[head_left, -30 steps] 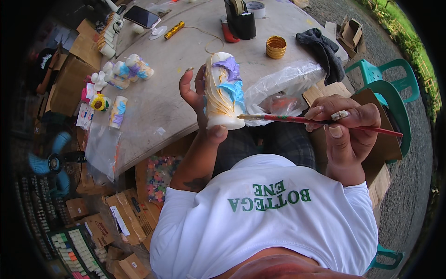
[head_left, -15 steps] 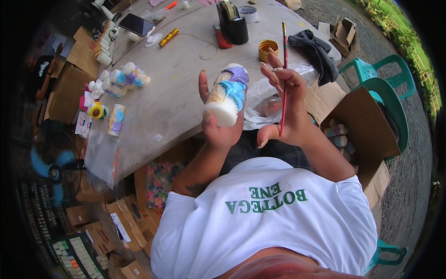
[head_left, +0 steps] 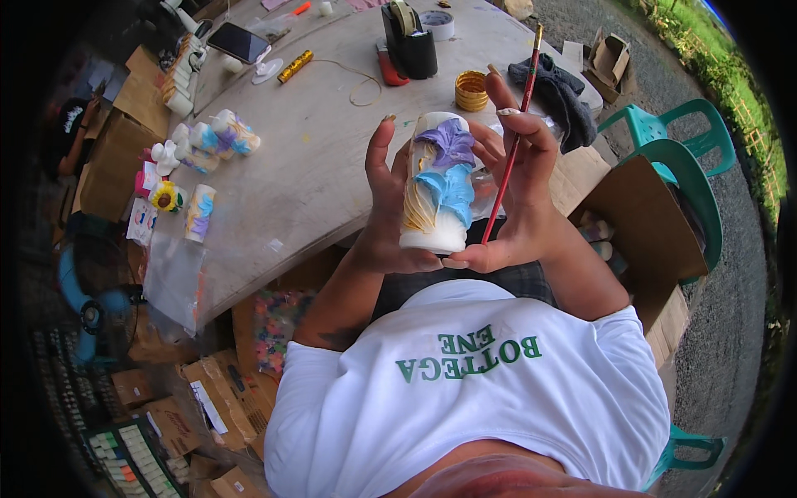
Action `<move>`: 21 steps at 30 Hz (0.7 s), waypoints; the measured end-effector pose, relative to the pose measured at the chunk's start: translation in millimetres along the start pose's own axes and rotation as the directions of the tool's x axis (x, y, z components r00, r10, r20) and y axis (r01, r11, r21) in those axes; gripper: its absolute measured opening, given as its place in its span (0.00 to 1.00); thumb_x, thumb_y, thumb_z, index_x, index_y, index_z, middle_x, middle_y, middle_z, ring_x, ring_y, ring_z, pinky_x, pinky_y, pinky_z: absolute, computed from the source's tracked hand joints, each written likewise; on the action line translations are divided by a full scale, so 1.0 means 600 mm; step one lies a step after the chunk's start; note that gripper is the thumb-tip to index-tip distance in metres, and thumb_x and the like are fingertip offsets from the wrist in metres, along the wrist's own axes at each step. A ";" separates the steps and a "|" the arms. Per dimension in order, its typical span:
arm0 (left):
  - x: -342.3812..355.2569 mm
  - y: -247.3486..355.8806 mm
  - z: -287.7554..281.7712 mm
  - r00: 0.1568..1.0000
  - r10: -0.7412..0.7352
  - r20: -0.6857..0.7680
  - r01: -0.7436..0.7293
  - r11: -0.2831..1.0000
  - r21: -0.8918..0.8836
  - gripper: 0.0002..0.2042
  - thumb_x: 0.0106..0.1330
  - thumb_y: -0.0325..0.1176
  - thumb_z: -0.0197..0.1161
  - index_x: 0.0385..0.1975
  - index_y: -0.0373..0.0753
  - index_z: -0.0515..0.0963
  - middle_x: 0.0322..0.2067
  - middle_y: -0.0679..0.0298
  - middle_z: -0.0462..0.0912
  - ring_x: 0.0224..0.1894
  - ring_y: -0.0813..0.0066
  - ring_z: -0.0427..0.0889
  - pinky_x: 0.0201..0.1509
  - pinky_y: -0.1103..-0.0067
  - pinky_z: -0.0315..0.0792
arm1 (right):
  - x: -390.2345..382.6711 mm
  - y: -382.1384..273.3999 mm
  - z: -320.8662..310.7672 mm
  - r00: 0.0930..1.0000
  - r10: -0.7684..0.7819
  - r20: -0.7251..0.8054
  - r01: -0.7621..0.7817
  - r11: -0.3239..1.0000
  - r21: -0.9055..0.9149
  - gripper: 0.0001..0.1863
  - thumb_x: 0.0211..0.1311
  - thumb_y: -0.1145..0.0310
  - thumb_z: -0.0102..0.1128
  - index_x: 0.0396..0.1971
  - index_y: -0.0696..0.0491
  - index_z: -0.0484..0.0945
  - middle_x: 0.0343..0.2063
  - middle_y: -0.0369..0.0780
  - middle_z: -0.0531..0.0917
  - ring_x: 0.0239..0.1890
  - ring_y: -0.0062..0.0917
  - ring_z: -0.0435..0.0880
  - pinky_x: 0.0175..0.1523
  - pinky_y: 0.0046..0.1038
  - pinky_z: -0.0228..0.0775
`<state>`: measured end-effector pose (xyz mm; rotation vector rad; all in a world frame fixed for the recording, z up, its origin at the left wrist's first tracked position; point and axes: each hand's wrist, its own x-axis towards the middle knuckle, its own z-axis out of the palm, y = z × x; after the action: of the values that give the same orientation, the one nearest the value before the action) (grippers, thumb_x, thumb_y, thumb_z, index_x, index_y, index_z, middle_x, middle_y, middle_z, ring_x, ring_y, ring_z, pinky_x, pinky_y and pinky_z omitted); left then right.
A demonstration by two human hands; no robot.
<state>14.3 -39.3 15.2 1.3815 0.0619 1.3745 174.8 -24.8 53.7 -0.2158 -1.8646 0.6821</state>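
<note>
A white pillar candle with raised purple and light blue flowers and gold-tinted strokes stands upright between my hands, above my lap at the table's near edge. My left hand is curled round its left side, thumb at the base. My right hand has a slim red paintbrush slanting across its fingers, bristles up. The right thumb reaches the candle's base and some fingers lie behind its right side. On the table beyond is a small gold-coloured pot.
Several similar painted candles and a sunflower ornament stand at the table's left. A tape dispenser, phone, gold glitter tube and dark cloth lie farther back. Green chairs and an open carton are at right.
The candle has turned more upright and shifted slightly right. My right hand has come in to touch it, and the paintbrush now leans further right at its top.
</note>
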 end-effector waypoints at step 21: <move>-0.019 0.072 -0.019 0.996 0.049 0.070 -0.085 0.603 0.793 0.60 0.24 0.28 0.76 0.61 0.38 0.41 0.58 0.50 0.55 0.61 0.53 0.54 0.62 0.65 0.52 | -0.005 -0.076 -0.091 0.945 0.033 -0.325 -0.017 0.998 0.054 0.14 0.63 0.69 0.44 0.43 0.63 0.69 0.31 0.47 0.79 0.39 0.35 0.79 0.49 0.37 0.67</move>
<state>-24.3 -55.9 33.9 2.1759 0.6886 1.4361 232.9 -44.6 89.7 -0.3016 -1.5290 0.6663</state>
